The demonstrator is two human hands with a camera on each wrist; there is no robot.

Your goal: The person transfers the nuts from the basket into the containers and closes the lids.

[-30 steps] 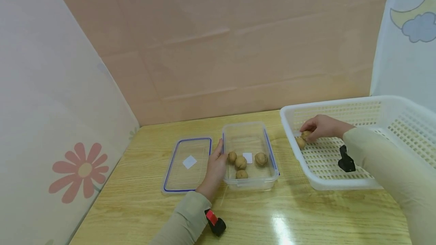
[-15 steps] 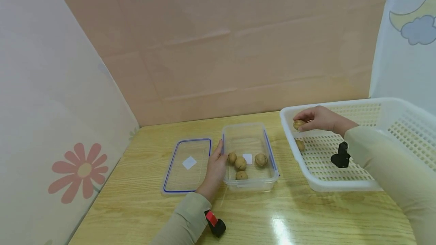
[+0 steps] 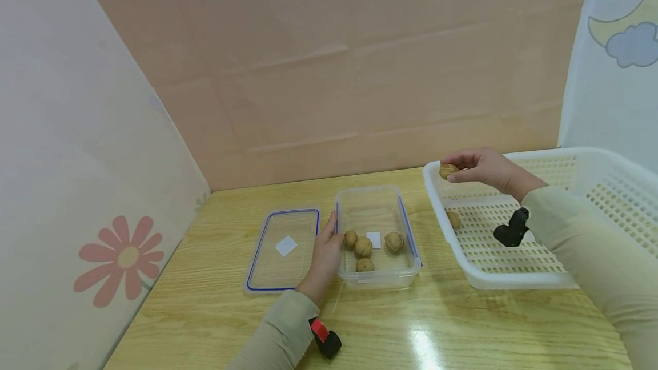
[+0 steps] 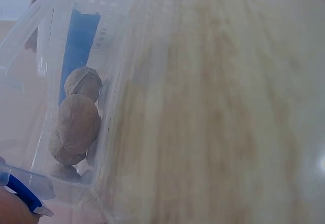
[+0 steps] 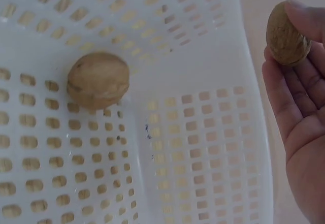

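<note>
My right hand (image 3: 475, 167) pinches a walnut (image 3: 448, 171) (image 5: 287, 39) above the near-left corner of the white slotted basket (image 3: 586, 161). One more walnut (image 3: 453, 219) (image 5: 98, 80) lies on the basket floor (image 5: 61, 183) below it. My left hand (image 3: 326, 253) rests against the left wall of the clear plastic container (image 3: 377, 197), fingers fairly straight along it. Several walnuts (image 3: 362, 246) (image 4: 76, 127) lie inside that container, near a white label.
The container's blue-edged lid (image 3: 283, 247) lies flat to the left of my left hand. The wooden table (image 3: 401, 324) is walled by a pink back panel and a flowered screen on the left. Wrist cameras (image 3: 325, 337) sit on both sleeves.
My right hand picked one walnut off the basket floor and lifted it up and left to above the basket's rim. The left hand has stayed put.
</note>
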